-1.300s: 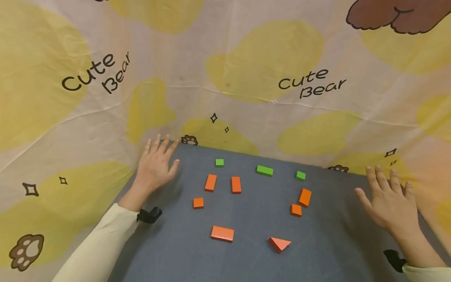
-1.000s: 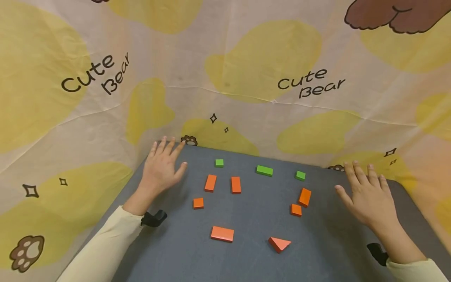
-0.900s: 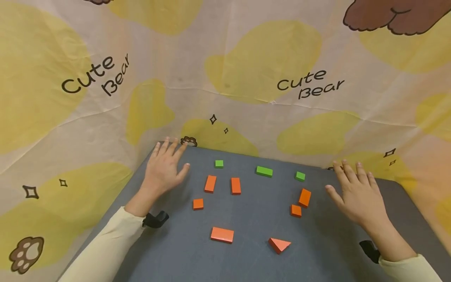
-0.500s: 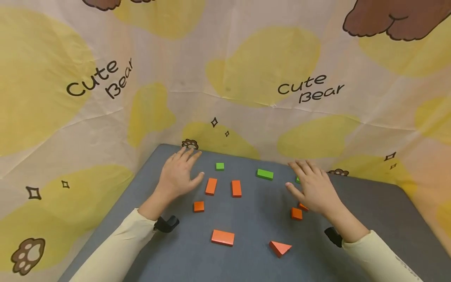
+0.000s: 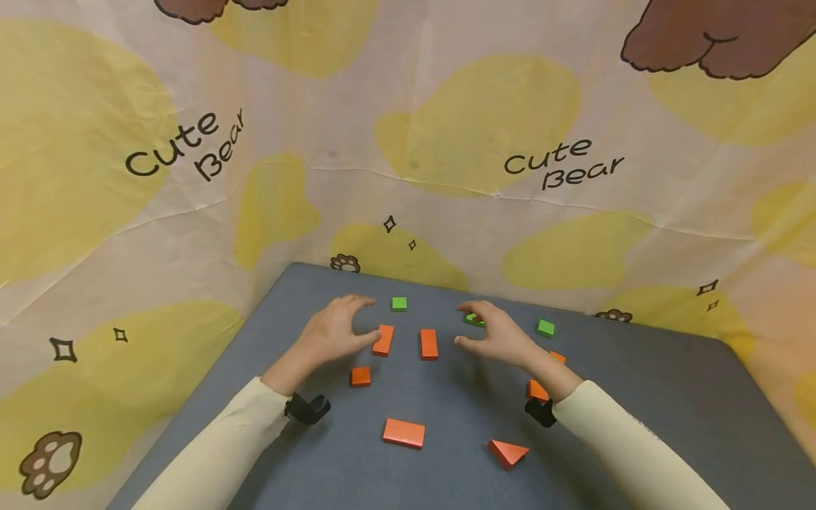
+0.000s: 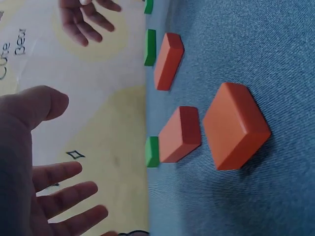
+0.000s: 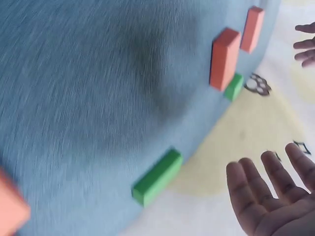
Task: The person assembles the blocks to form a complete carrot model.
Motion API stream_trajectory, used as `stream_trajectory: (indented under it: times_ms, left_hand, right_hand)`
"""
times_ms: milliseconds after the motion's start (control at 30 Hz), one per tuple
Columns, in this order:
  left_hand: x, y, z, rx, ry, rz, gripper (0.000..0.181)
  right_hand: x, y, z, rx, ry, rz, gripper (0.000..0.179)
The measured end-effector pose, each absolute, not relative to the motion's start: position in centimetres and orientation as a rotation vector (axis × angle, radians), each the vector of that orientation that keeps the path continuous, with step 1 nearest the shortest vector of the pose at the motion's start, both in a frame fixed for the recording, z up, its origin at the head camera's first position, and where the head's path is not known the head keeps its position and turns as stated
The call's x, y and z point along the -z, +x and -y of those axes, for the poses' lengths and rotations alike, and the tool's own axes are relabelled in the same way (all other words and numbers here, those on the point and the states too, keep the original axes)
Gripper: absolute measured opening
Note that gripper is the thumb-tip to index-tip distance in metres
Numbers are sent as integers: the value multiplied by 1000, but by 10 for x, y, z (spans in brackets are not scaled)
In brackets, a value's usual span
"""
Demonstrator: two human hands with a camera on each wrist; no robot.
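My left hand (image 5: 331,334) hovers over the left of the table with fingers loosely bent and thumb apart, holding nothing. Its thumb overlaps an orange rectangular block (image 5: 384,343) in the head view. Facing it, my right hand (image 5: 500,336) hangs with a gap between thumb and fingers, also holding nothing. Its fingers partly cover a long green block (image 5: 473,320). Between the hands lies another orange rectangular block (image 5: 429,344), with a small green block (image 5: 399,304) behind. The left wrist view shows the left hand (image 6: 19,147) off the blocks; the right wrist view shows the right hand (image 7: 288,214) likewise.
Nearer lie a small orange block (image 5: 360,377), a flat orange-red block (image 5: 404,433) and a triangular block (image 5: 507,453). Under the right forearm, an orange block (image 5: 537,389) is partly hidden. A green block (image 5: 545,328) sits farther right. A printed cloth (image 5: 446,234) stands behind the grey table (image 5: 669,397).
The right hand has swept left from the table's right side, and the left hand has moved right, so they now face each other. Their fingers have bent; the blocks have stayed put.
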State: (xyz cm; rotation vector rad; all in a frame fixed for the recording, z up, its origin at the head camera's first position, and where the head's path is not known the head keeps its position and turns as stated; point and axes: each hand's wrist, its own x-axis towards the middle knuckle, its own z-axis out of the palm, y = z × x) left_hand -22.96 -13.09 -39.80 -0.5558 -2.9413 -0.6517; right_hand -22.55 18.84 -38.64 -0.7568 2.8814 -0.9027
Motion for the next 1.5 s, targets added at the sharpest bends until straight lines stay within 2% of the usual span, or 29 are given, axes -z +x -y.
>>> stream_trajectory:
  times_ms: [167,467,700,1033,1500]
  left_hand:
    - [406,-239,133,861,-562,3009,62]
    - [426,-255,137,1167,-631,3060,68]
    - [438,-262,133,1305,-623,3070,71]
    - [443,-266,130,1244,-656,3120,69]
    - [447,-270,127,1142,-716,3155,68]
  right_hand:
    - [399,-235,-173,1027,-718,-2718,56]
    - [421,-251,-158,1234,-457,-2461,58]
    - [435,-257,-143,1100,-504,-2582,63]
    - [443,-259,-132,984,-493,-2669,62]
    - [440,-253,-145,968,-487,-2679,61]
